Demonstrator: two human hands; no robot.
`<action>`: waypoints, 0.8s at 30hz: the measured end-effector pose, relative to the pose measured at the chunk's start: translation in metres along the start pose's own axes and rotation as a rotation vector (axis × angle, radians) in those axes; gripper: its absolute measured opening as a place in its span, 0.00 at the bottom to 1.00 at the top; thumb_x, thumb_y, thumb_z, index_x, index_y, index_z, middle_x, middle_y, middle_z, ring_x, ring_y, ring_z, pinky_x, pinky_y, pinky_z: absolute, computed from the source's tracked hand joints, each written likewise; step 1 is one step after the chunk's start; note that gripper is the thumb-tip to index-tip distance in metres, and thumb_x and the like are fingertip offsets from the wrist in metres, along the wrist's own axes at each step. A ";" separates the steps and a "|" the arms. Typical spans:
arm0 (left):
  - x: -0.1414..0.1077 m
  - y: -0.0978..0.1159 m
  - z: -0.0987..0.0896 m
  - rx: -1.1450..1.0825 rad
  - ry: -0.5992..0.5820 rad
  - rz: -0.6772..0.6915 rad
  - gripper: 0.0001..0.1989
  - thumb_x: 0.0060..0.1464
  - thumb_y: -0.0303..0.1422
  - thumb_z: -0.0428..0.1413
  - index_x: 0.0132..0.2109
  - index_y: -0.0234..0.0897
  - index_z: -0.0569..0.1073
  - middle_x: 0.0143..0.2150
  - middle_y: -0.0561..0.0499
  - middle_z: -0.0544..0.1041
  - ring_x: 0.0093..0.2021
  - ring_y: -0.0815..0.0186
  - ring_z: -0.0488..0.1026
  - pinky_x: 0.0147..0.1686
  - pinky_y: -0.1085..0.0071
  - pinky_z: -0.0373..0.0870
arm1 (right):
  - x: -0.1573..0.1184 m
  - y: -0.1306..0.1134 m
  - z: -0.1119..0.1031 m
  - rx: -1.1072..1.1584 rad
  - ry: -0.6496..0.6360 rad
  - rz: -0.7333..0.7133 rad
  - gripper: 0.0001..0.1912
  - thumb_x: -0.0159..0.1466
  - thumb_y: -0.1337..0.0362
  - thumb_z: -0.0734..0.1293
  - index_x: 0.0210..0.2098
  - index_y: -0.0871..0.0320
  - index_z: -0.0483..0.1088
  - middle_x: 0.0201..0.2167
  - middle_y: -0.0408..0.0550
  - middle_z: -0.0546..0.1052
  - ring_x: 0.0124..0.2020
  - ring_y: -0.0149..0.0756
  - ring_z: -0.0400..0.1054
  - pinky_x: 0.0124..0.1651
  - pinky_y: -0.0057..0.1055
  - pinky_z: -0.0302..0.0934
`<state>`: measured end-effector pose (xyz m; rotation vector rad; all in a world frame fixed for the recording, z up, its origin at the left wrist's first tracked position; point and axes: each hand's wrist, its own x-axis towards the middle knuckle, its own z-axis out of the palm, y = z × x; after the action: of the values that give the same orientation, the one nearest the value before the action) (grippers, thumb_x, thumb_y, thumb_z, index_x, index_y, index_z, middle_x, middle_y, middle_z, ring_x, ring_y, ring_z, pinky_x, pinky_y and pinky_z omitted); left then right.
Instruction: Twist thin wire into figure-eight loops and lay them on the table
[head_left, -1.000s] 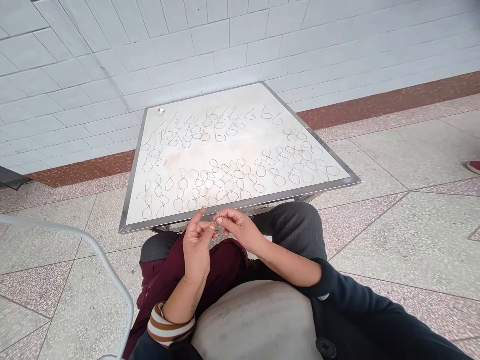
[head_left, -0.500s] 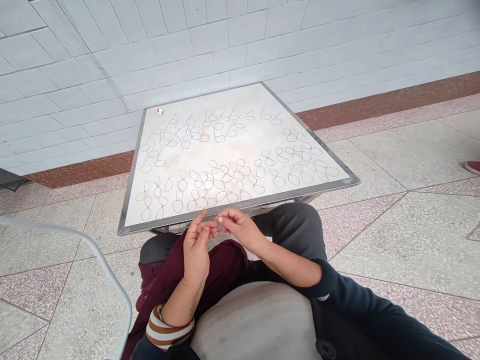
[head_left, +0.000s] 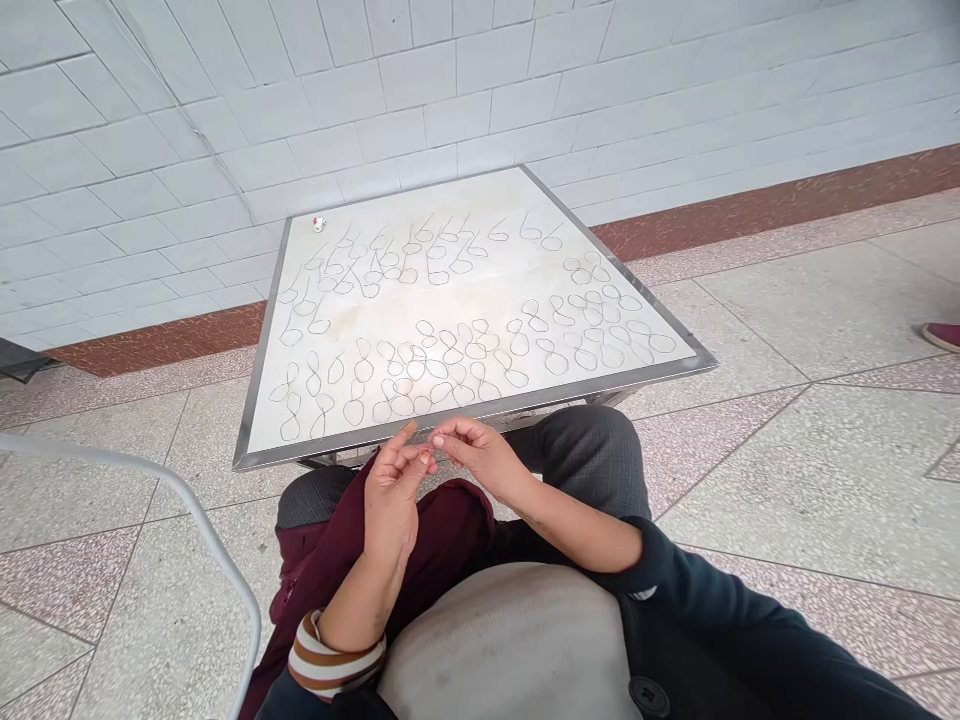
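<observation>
Just in front of the table's near edge, my left hand (head_left: 394,480) and my right hand (head_left: 474,455) meet fingertip to fingertip. Thumb and index finger are pinched together on each hand, on what looks like a thin wire that barely shows between them. My left hand's other fingers are partly spread. Beyond them, thin dark wire pieces lie on the white tabletop (head_left: 465,295). Figure-eight wire loops (head_left: 555,362) cover its near and right parts, while single wire loops with straight tails (head_left: 437,277) lie toward the back and left.
A grey metal rim (head_left: 420,420) borders the table, which stands by a white tiled wall (head_left: 420,75). A small white and red object (head_left: 319,224) sits at the far left corner. A grey curved tube (head_left: 202,515) is at left; a person's red shoe (head_left: 941,335) is at right.
My fingertips have shifted very slightly against each other, and the view has moved a little. The wire loops on the table lie as before.
</observation>
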<state>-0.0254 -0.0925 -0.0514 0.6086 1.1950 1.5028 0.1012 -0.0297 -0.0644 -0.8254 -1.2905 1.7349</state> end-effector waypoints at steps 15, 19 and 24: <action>0.001 0.001 -0.002 0.085 0.040 0.008 0.26 0.47 0.31 0.64 0.54 0.37 0.71 0.31 0.55 0.75 0.32 0.71 0.70 0.37 0.72 0.68 | 0.003 0.005 -0.003 -0.070 -0.052 -0.026 0.09 0.61 0.57 0.68 0.35 0.56 0.74 0.36 0.43 0.76 0.36 0.31 0.67 0.42 0.30 0.60; 0.001 0.001 -0.002 0.166 0.041 0.080 0.25 0.49 0.32 0.63 0.55 0.39 0.70 0.29 0.57 0.74 0.31 0.72 0.69 0.37 0.73 0.67 | 0.004 0.005 -0.004 -0.143 -0.070 -0.015 0.10 0.62 0.57 0.67 0.37 0.56 0.74 0.34 0.43 0.75 0.31 0.30 0.64 0.36 0.29 0.59; 0.001 0.000 -0.004 0.234 0.027 0.113 0.24 0.52 0.33 0.61 0.57 0.40 0.69 0.29 0.57 0.73 0.30 0.72 0.69 0.38 0.72 0.67 | 0.004 0.006 -0.005 -0.257 -0.066 -0.094 0.06 0.61 0.60 0.67 0.34 0.56 0.73 0.32 0.43 0.74 0.35 0.32 0.66 0.40 0.30 0.58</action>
<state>-0.0292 -0.0925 -0.0528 0.8264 1.3889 1.4796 0.1022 -0.0251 -0.0711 -0.8413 -1.5946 1.5542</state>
